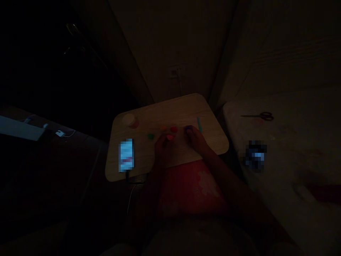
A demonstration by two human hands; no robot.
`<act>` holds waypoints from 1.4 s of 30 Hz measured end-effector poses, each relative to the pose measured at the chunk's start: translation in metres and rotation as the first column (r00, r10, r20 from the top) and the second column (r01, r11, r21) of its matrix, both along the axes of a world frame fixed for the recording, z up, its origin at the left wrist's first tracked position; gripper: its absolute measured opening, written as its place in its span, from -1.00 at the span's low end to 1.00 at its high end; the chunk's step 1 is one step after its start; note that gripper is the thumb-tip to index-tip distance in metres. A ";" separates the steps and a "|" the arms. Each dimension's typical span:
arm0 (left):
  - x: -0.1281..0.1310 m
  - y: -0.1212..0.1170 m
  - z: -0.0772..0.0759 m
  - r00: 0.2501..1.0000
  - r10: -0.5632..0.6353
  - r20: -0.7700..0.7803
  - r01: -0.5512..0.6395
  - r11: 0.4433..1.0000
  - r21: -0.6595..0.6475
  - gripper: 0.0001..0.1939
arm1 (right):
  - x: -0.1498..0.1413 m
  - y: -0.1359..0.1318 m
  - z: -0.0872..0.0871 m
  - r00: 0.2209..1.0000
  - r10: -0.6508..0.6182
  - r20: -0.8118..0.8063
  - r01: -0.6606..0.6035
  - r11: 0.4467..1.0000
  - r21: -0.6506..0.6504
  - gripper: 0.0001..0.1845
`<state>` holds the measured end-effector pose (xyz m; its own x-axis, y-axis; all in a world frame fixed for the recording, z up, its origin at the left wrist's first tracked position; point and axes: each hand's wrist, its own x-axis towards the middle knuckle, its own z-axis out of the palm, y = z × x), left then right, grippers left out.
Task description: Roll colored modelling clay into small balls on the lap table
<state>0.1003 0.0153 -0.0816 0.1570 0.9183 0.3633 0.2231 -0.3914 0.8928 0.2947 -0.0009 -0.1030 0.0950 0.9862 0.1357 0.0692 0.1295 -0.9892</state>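
Holding a small pinkish-red lump point(169, 137) at its fingertips, the left hand point(161, 146) is just left of the frame's centre line, thumb and fingers closed in on the piece. At right of centre, the right hand point(195, 139) has its thumb and fingers curled against a dark purple rounded lump point(189, 128), which sits at the tips of the grip; in this dim light I cannot tell how firmly either is pressed.

Between the hands, slightly higher in the frame, a bright red rounded lump point(173, 129) lies near the left hand's fingertips. An orange lump point(162, 128) lies to its left, and a dark green lump point(150, 136) farther left and a little lower. Right of the right hand, a slim light-blue stick-like piece point(199, 124) lies tilted.

All of these are on or over a pale wood-grain table with rounded corners point(145, 156). At its upper left stands a small tub with a pale lid point(130, 121); at its lower left lies a lit phone point(126, 155), its screen blurred into blocks.

Below the table edge, at lower centre, shows red cloth with a pale pattern point(183, 188). Scissors with dark-red handles point(266, 116) lie on a pale surface point(282, 142) at right.
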 end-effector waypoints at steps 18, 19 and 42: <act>0.000 0.001 -0.003 1.000 -0.014 -0.003 0.014 0.999 0.033 -0.72 | -0.001 -0.002 0.013 0.997 -0.035 -0.066 0.038 0.999 0.038 -0.50; 0.000 0.001 -0.003 1.000 -0.013 -0.002 0.013 0.999 0.033 -0.71 | -0.001 -0.002 0.012 0.991 -0.019 -0.134 0.019 1.000 0.001 -0.43; 0.003 -0.002 0.005 1.000 0.006 -0.002 -0.006 1.000 0.020 -0.68 | 0.000 -0.004 0.014 0.935 -0.035 -0.353 0.043 0.999 0.014 -0.47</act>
